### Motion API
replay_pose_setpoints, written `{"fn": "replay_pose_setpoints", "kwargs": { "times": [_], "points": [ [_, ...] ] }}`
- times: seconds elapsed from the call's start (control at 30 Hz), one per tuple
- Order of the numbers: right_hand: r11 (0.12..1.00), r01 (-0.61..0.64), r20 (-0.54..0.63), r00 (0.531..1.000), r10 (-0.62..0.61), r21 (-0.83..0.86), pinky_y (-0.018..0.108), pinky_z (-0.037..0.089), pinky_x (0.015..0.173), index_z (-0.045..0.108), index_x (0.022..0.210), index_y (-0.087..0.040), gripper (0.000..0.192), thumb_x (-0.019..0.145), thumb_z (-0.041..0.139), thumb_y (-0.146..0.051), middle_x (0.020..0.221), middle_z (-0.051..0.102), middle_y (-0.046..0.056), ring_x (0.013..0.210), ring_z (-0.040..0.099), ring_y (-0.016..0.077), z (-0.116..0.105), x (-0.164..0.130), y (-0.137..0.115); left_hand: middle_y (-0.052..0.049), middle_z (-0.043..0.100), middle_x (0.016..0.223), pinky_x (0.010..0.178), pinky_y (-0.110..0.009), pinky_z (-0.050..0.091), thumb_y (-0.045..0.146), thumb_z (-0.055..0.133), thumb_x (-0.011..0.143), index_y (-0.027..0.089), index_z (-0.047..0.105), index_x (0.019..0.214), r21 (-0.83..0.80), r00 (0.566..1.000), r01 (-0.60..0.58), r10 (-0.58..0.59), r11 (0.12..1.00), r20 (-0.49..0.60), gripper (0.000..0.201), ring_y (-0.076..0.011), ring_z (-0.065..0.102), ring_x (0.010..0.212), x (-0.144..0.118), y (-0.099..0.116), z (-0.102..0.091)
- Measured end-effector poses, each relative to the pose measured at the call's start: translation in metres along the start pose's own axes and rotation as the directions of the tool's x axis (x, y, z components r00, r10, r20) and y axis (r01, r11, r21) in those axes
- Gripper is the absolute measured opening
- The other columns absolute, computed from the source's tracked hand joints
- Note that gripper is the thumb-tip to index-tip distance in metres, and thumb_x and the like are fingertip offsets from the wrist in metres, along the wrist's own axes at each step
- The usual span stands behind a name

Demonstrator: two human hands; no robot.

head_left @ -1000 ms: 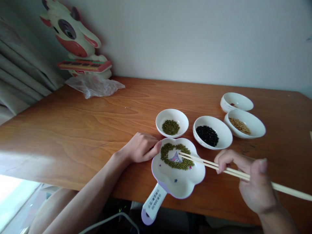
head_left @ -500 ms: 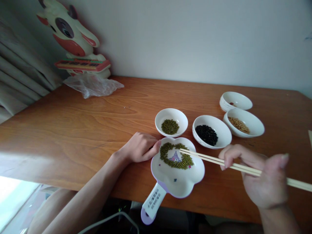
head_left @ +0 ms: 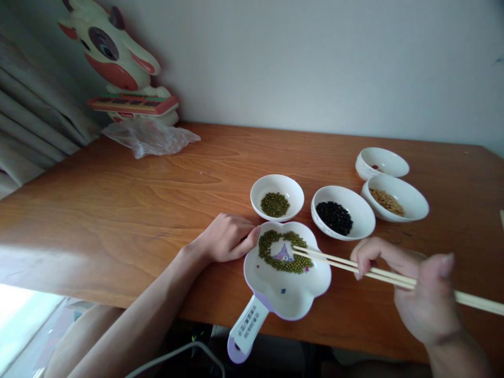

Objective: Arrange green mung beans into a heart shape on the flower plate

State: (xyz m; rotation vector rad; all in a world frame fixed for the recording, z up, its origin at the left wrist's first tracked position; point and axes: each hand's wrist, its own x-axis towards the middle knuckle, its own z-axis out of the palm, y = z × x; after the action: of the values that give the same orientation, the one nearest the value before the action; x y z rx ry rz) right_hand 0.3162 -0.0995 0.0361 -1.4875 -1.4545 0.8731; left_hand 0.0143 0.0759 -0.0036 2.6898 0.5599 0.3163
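Chopsticks point(head_left: 394, 276) pinched in right hand point(head_left: 417, 294), tips over mung beans point(head_left: 281, 252) in flower-shaped dish point(head_left: 311, 294) on tabletop point(head_left: 137, 210). Left hand point(head_left: 226, 237) loosely curled, bracing dish rim. Beans likely tiny, hard, slippery; best nipped singly across the middle.

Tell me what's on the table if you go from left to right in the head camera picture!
Cow toy → plastic bag → left hand → bowl of green beans → bowl of black beans → bowl of tan beans → right hand, gripping the chopsticks.
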Motion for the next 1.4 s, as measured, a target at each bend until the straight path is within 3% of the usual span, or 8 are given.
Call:
{"fn": "replay_pose_setpoints", "kwargs": {
  "times": [0.43,0.6,0.9,1.4],
  "points": [
    [0.998,0.062,-0.026,0.998,-0.063,-0.014,0.038,0.037,0.074,0.06,0.072,-0.026,0.079,0.095,0.0,-0.072,0.075,0.061,0.004,0.074,0.055,0.0238,0.0012,-0.0015,0.0043,-0.001,0.058,0.068,0.061,-0.026,0.035,0.034,0.032,0.107,0.017,0.045,0.07,0.011,1.0,-0.002,0.002,1.0,0.0,0.042,-0.0115,0.053,0.061,-0.0002,-0.0012,0.0012],
    [0.995,0.073,-0.071,0.994,-0.078,-0.068,0.039,0.039,0.071,0.059,0.066,-0.025,0.09,0.088,-0.012,-0.076,0.07,0.061,0.005,0.071,0.055,0.0241,-0.0013,0.0023,0.0026,-0.001,0.059,0.069,0.06,-0.027,0.035,0.033,0.032,0.107,0.017,0.047,0.07,0.014,1.0,0.002,-0.002,1.0,-0.007,0.042,-0.0115,0.053,0.061,-0.0001,-0.0013,0.0008],
    [0.996,0.054,0.037,0.998,-0.052,-0.067,0.039,0.042,0.067,0.058,0.067,-0.023,0.09,0.085,-0.007,-0.083,0.07,0.059,0.006,0.069,0.056,0.0239,-0.0025,0.0068,0.0022,-0.002,0.059,0.068,0.059,-0.027,0.035,0.032,0.033,0.106,0.017,0.049,0.07,0.012,1.0,-0.012,0.012,1.0,-0.014,0.043,-0.0118,0.054,0.06,-0.0007,0.0003,-0.0003],
    [0.997,0.054,0.04,0.998,-0.051,-0.063,0.041,0.041,0.069,0.059,0.07,-0.023,0.089,0.085,-0.007,-0.082,0.072,0.061,0.007,0.072,0.057,0.0251,-0.0012,0.0059,0.0066,-0.002,0.058,0.066,0.06,-0.027,0.035,0.033,0.033,0.106,0.017,0.047,0.069,0.027,1.0,0.017,-0.017,0.999,0.0,0.043,-0.0122,0.053,0.06,-0.0008,-0.0006,0.0004]
  ]
}}
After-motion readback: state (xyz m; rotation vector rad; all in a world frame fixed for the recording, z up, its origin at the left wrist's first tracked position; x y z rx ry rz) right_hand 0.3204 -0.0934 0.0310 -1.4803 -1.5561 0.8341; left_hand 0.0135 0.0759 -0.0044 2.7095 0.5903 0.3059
